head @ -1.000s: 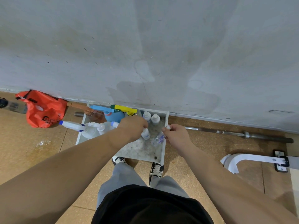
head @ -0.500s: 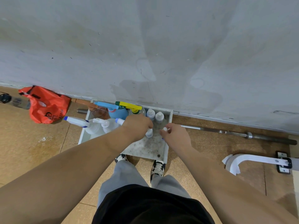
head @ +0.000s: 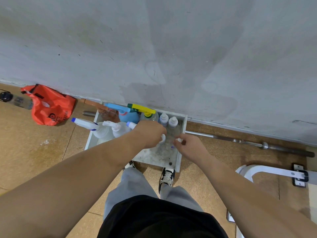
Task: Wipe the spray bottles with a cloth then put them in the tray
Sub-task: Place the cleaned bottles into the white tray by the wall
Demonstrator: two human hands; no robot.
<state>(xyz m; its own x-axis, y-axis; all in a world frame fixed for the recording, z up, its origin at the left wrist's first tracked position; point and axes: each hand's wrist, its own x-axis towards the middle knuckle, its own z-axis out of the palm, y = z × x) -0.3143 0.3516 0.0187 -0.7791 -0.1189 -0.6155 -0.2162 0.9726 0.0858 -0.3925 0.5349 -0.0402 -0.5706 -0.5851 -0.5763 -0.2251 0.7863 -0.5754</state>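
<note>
- A dark bottle [head: 18, 101] lies on the floor [head: 34, 160] at the far left, beside the wall.
- Just right of it sits a crumpled red bag [head: 51, 107].
- A white spray bottle [head: 86, 124] with a blue nozzle tip pokes out over the left wall of the tray [head: 159, 157], which stands on the floor against the wall.
- Two more white spray bottles [head: 111, 128] stand inside the tray's left part, close together.
- Behind them, at the back, stand a blue spray bottle [head: 127, 115] and a yellow-topped spray bottle [head: 145, 109], side by side.
- The left hand [head: 151, 133] reaches into the tray, its fingers curled down over a small white bottle [head: 162, 138] standing on the tray floor.
- Two small capped bottles [head: 168, 120] stand upright in the back right corner.
- The right hand [head: 190, 146] is over the tray's right side, its fingers pinching a white-tipped item [head: 179, 140] that is mostly hidden.
- A metal bar [head: 240, 140] lies along the wall to the right.
- A white bracket [head: 274, 172] rests on the floor at the far right.
</note>
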